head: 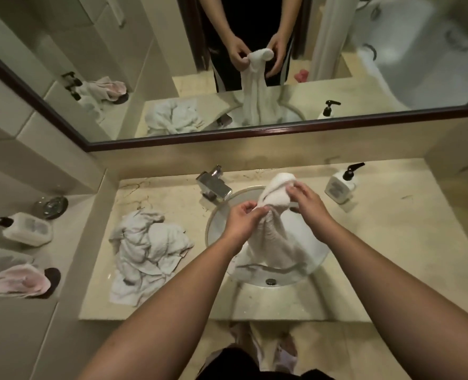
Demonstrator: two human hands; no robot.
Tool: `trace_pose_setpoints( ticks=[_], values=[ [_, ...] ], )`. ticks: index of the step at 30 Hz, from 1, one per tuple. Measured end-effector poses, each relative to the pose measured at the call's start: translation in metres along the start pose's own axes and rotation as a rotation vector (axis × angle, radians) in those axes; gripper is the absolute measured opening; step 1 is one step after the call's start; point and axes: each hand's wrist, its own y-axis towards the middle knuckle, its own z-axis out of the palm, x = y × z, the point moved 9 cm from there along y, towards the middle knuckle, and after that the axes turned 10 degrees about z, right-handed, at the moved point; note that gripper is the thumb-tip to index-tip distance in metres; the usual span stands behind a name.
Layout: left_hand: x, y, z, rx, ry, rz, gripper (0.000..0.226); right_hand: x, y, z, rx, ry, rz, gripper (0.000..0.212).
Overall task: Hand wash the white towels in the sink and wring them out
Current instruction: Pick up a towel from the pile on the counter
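A white towel is lifted up out of the round white sink, its lower end still lying in the basin. My left hand pinches a gathered fold of it near the top. My right hand grips the bunched upper end, which folds over above my fingers. A second white towel lies crumpled on the counter left of the sink.
The chrome faucet stands at the sink's back left. A pump bottle sits on the beige counter at the right. On a side ledge at the left are another pump bottle, a metal dish and a pink cloth. A mirror spans the wall.
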Motion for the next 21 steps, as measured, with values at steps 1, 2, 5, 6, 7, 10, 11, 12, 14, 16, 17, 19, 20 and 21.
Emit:
trace_pose_setpoints(
  ticks=[1,2,5,6,7,10,11,12,14,16,17,19,20,21],
  values=[
    [0.002,0.002,-0.001,-0.009,-0.042,-0.015,0.007,-0.023,0.004,0.003,0.057,-0.087,0.066,0.023],
    [0.003,0.006,-0.002,-0.014,-0.080,-0.028,0.005,-0.046,0.007,0.007,0.116,-0.158,0.133,0.025],
    [0.000,0.018,-0.005,-0.005,-0.200,-0.069,0.006,-0.096,0.010,0.012,0.170,-0.252,0.253,0.027],
    [-0.002,0.025,-0.006,0.007,-0.223,-0.082,0.006,-0.101,0.012,0.014,0.148,-0.277,0.248,0.023],
    [-0.002,0.031,-0.007,0.014,-0.250,-0.092,0.005,-0.103,0.014,0.014,0.099,-0.306,0.229,0.015],
    [0.006,0.048,-0.017,0.009,-0.326,-0.132,0.005,-0.108,0.023,0.016,-0.001,-0.295,0.224,0.010],
    [0.014,0.052,-0.020,0.006,-0.349,-0.163,0.011,-0.109,0.027,0.016,-0.032,-0.291,0.236,0.010],
    [0.023,0.055,-0.022,0.011,-0.372,-0.200,0.018,-0.111,0.029,0.017,-0.045,-0.308,0.245,0.006],
    [0.039,0.056,-0.019,0.027,-0.421,-0.267,0.027,-0.109,0.035,0.031,0.002,-0.397,0.221,0.034],
    [0.049,0.056,-0.009,0.085,-0.450,-0.300,0.028,-0.103,0.044,0.050,0.028,-0.453,0.179,0.048],
    [0.050,0.057,-0.002,0.116,-0.453,-0.301,0.026,-0.099,0.048,0.056,0.017,-0.434,0.161,0.037],
    [0.050,0.060,0.005,0.134,-0.458,-0.293,0.015,-0.094,0.057,0.057,-0.054,-0.415,0.164,0.023],
    [0.052,0.063,0.004,0.121,-0.450,-0.298,0.010,-0.098,0.061,0.053,-0.087,-0.406,0.192,0.020],
    [0.054,0.067,0.000,0.097,-0.437,-0.302,0.008,-0.102,0.063,0.047,-0.112,-0.396,0.218,0.018]
  ],
)
